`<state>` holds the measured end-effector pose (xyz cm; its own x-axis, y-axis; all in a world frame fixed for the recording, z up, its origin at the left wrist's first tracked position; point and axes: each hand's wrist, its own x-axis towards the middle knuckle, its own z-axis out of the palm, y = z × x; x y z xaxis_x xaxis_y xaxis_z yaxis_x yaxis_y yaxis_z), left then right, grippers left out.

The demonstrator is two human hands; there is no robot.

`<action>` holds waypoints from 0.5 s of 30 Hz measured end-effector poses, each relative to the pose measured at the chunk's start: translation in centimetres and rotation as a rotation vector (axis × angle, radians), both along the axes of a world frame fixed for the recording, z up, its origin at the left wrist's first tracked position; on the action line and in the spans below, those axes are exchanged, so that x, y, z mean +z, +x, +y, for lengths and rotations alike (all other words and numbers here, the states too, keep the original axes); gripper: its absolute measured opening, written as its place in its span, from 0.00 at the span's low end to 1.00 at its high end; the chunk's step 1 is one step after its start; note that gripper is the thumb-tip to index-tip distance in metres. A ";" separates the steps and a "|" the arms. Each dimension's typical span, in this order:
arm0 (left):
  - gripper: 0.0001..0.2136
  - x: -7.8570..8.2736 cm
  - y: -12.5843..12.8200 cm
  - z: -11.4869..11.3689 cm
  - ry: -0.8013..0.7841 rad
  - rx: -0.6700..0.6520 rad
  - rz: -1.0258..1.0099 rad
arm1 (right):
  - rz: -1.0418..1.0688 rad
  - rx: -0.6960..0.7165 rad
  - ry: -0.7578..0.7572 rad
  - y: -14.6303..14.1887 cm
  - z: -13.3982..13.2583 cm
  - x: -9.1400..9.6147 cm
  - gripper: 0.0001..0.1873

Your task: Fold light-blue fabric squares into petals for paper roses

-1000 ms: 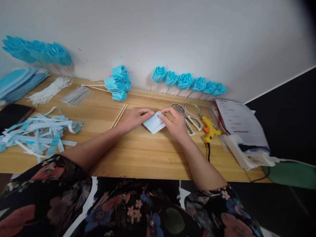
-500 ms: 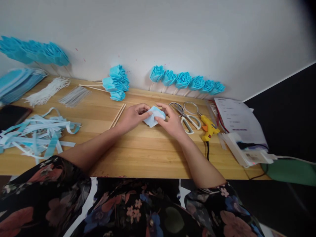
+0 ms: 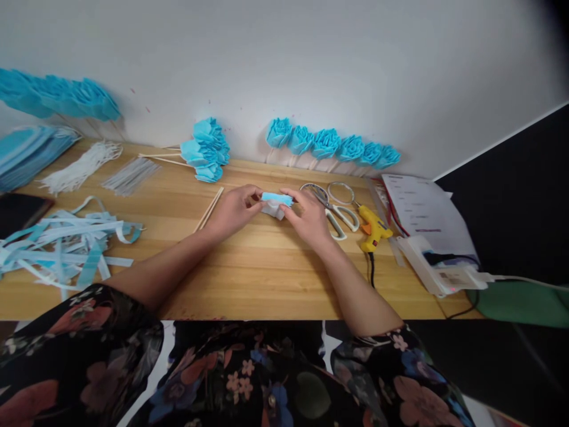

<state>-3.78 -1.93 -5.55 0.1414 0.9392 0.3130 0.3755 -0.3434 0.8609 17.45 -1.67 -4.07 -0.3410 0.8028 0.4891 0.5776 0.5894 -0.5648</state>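
Note:
Between my two hands is a small piece of blue-and-white mask fabric (image 3: 274,204), its blue edge rolled or folded over along the top and white cloth hanging below. My left hand (image 3: 237,210) pinches its left end between thumb and fingers. At the right end, my right hand (image 3: 309,218) grips it the same way. Two wooden sticks (image 3: 208,209) lie just left of my left hand. Scissors (image 3: 340,218) with white handles rest beside my right hand, and a yellow glue gun (image 3: 374,228) lies further right.
Blue fabric roses (image 3: 326,143) on sticks lean along the wall, with more roses (image 3: 207,149) lying at centre-left. On the left are stacked masks (image 3: 33,154), white cords (image 3: 82,166), thin wires (image 3: 131,176), a phone (image 3: 22,210) and cut strips (image 3: 71,240). A power strip (image 3: 438,270) sits right.
The fabric, spread flatter half a second ago, now has its blue edge turned over into a band along the top. Both hands keep hold of it. The view has shifted slightly.

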 end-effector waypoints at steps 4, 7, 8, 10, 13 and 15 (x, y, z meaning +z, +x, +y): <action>0.10 -0.3 0.1 0.1 -0.063 -0.043 0.036 | -0.048 0.019 -0.032 -0.1 0.1 -0.4 0.17; 0.15 0.1 0.4 -0.2 -0.072 -0.054 0.015 | -0.027 0.031 -0.052 -0.2 0.1 -0.4 0.17; 0.16 0.3 0.5 -0.3 -0.068 -0.054 0.014 | -0.020 0.033 -0.059 -0.2 0.0 -0.3 0.17; 0.13 0.4 0.5 -0.4 -0.070 -0.046 0.021 | -0.003 0.032 -0.078 -0.2 -0.1 -0.2 0.17; 0.11 0.3 0.5 -0.2 -0.114 -0.045 -0.034 | 0.051 0.018 -0.125 -0.4 -0.2 0.0 0.15; 0.12 0.3 0.5 -0.2 -0.161 -0.079 -0.141 | 0.107 0.007 -0.177 -0.5 -0.3 0.1 0.12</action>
